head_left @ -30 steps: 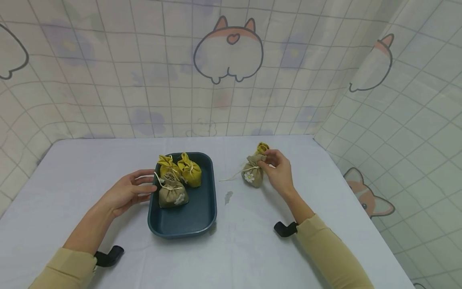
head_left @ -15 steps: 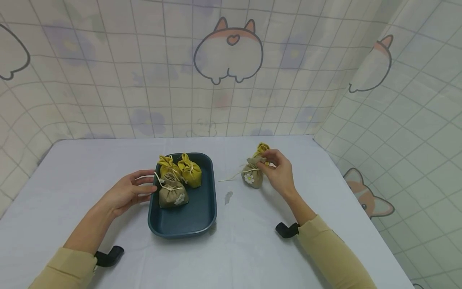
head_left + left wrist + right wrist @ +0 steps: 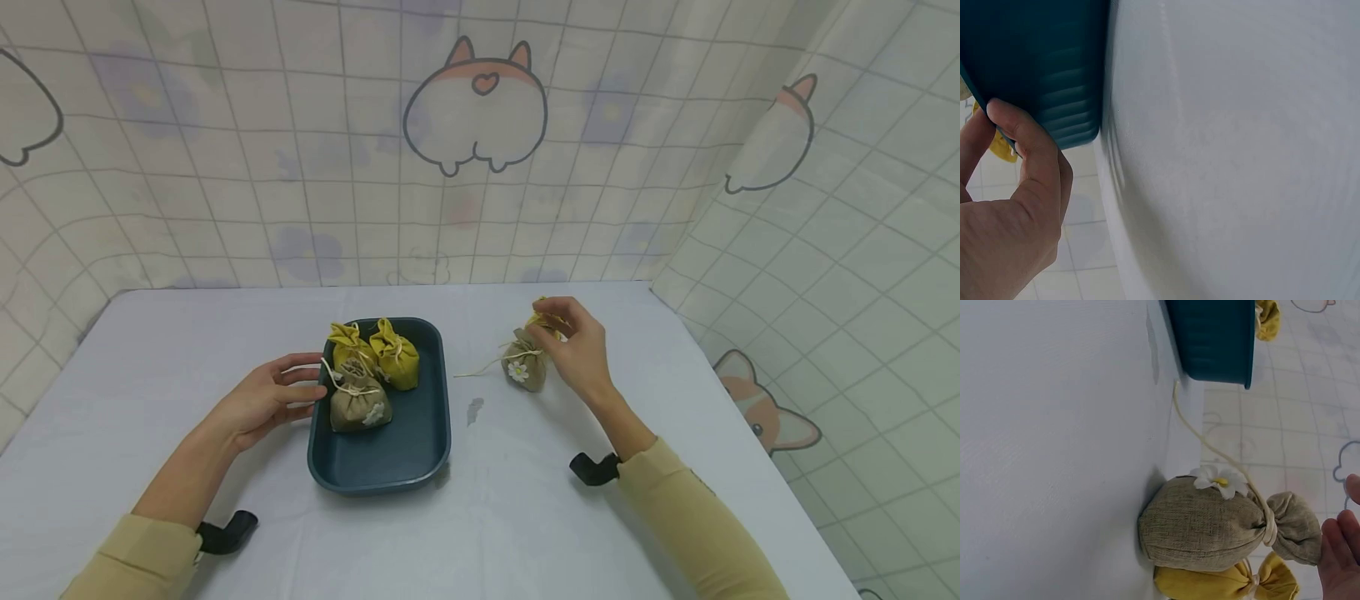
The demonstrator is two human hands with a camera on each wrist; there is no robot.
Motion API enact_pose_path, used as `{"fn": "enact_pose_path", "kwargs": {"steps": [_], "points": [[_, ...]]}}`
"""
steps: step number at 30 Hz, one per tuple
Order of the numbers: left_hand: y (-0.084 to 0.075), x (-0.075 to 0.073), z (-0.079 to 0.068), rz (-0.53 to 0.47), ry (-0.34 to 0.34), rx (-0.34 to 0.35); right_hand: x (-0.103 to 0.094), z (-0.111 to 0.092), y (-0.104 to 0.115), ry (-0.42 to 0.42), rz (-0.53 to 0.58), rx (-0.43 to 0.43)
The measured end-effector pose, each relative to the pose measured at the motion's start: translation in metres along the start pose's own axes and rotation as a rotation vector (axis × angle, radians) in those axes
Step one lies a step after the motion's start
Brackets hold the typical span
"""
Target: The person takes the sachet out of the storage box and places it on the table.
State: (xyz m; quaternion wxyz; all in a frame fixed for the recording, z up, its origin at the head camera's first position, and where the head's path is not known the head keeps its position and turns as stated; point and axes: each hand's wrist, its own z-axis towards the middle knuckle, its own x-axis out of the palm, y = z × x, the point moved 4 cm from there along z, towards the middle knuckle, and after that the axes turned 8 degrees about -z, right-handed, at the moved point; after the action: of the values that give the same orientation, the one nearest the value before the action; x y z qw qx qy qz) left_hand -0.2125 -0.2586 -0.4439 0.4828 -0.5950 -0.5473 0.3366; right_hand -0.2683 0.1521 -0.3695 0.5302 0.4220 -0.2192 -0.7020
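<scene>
My left hand (image 3: 262,400) lies along the left side of the dark teal tray (image 3: 405,442), fingertips at its rim. The left wrist view shows its fingers against the tray's outer wall (image 3: 1054,69). In the tray sit two yellow drawstring pouches (image 3: 397,360) and a grey-brown one (image 3: 360,408) with a white flower. To the right, my right hand (image 3: 577,342) is over another grey-brown pouch (image 3: 525,367), thumb and fingers apart. In the right wrist view its fingertips are right beside this pouch's gathered top (image 3: 1297,528). A yellow pouch (image 3: 1204,582) stands behind it, partly hidden.
White cloth covers the table (image 3: 510,500), with a small grey mark (image 3: 475,409) right of the tray. A loose cream cord (image 3: 480,369) trails from the grey-brown pouch toward the tray. A tiled-pattern curtain (image 3: 315,200) with cartoon dogs hangs behind and at the sides.
My right hand has let go of the grey-brown pouch's top and shifted slightly up and away, toward the yellow pouch behind. The left hand and tray have stayed in place.
</scene>
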Motion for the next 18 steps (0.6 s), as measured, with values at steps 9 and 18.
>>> {"fn": "enact_pose_path", "kwargs": {"steps": [9,18], "points": [[-0.001,0.0,-0.001,0.011,-0.007,-0.002,0.014,0.005,-0.017,0.04,-0.01,0.006],[0.0,0.0,0.0,0.009,-0.002,-0.006,0.035,0.01,-0.011,0.13,0.023,0.054]]}}
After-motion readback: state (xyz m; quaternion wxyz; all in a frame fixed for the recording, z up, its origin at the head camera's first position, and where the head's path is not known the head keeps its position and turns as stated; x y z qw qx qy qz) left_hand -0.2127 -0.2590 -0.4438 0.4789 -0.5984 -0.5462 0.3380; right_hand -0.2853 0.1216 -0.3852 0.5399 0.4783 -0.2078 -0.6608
